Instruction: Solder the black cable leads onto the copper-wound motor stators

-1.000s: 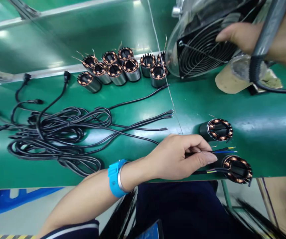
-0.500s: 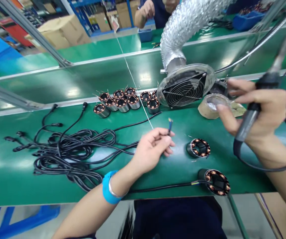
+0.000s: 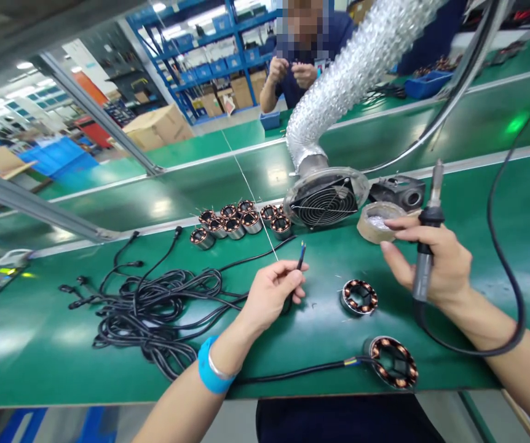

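Note:
My left hand (image 3: 275, 289) pinches a black cable (image 3: 300, 258) near its end, where thin coloured wires stick up. A soldering iron (image 3: 424, 264) rests in my right hand (image 3: 444, 258), its tip up and its cord looping below. My right fingertips are beside a round tub (image 3: 375, 223) with shiny contents. Between my hands a copper-wound stator (image 3: 359, 297) stands on the green table. Nearer the table's front edge lies another stator (image 3: 393, 363), with a cable (image 3: 302, 371) running to it from the left.
Tangled black cables (image 3: 154, 307) cover the left of the table. Several stators (image 3: 233, 226) stand at the back. A fan (image 3: 327, 203) hangs on a silver duct (image 3: 339, 86). A black holder (image 3: 398, 192) is behind the tub. Across the bench is a person (image 3: 292, 86).
The view has tilted up, showing more of the person and shelves. My right hand has moved left with the iron, closer to the tub. My left hand still holds the cable.

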Demonstrator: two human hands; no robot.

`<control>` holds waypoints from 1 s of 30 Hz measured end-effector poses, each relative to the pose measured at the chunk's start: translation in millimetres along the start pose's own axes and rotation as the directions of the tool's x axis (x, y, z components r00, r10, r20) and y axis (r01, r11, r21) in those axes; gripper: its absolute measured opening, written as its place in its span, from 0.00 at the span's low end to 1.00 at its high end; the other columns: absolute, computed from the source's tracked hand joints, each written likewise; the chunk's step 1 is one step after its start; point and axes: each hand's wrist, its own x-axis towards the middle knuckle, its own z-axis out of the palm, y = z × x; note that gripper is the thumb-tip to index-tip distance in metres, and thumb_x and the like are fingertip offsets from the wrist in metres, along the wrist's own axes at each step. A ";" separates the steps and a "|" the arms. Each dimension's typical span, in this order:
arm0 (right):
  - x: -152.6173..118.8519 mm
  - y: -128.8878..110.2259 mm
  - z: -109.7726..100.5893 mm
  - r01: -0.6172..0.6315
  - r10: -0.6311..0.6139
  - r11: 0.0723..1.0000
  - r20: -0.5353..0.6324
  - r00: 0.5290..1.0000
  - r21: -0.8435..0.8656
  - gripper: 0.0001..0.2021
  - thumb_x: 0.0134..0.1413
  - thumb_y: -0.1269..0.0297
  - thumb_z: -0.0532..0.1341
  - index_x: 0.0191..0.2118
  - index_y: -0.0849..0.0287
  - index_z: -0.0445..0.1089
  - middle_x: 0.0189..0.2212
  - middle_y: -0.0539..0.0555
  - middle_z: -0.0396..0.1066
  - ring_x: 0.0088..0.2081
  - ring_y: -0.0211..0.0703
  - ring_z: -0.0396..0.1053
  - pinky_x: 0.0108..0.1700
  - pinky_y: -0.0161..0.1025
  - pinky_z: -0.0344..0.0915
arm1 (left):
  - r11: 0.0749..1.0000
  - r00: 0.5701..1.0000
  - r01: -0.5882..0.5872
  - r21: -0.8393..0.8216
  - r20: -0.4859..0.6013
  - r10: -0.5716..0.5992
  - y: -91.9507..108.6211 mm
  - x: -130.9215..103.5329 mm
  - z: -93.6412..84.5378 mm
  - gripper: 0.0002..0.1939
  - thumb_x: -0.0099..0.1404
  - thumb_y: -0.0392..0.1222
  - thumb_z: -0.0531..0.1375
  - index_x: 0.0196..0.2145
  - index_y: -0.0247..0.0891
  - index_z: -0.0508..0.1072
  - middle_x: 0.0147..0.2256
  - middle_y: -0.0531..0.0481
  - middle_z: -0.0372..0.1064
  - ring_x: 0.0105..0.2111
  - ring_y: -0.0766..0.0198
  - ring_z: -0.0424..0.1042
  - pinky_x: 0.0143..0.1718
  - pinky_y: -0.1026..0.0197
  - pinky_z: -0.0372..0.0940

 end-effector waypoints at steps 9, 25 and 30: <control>-0.5 -6.8 -1.7 0.006 -0.004 0.999 -0.039 0.999 0.047 0.16 0.50 0.73 0.70 0.45 0.57 0.68 0.41 0.57 0.78 0.40 0.47 0.79 0.44 0.44 0.76 | 0.996 0.999 0.045 0.080 -0.003 -0.045 -7.8 3.1 2.0 0.23 0.52 0.54 0.72 0.38 0.32 0.79 0.22 0.52 0.70 0.22 0.67 0.70 0.22 0.66 0.66; 8.2 3.1 -13.7 -0.079 0.087 0.995 -0.175 0.981 0.053 0.15 0.50 0.74 0.69 0.44 0.58 0.68 0.38 0.59 0.77 0.37 0.48 0.78 0.37 0.43 0.76 | 0.852 0.979 -0.184 0.490 0.014 0.203 -29.8 3.0 -1.5 0.27 0.64 0.41 0.61 0.60 0.39 0.64 0.54 0.38 0.69 0.38 0.64 0.75 0.41 0.57 0.71; 8.6 10.9 -13.8 -0.087 0.086 0.996 -0.186 0.979 0.004 0.14 0.51 0.71 0.69 0.43 0.55 0.68 0.37 0.55 0.78 0.32 0.43 0.76 0.34 0.40 0.73 | 0.817 0.960 -0.249 0.521 0.023 0.278 -31.3 -0.1 -2.3 0.37 0.65 0.39 0.61 0.68 0.50 0.53 0.65 0.39 0.54 0.42 0.64 0.76 0.43 0.58 0.72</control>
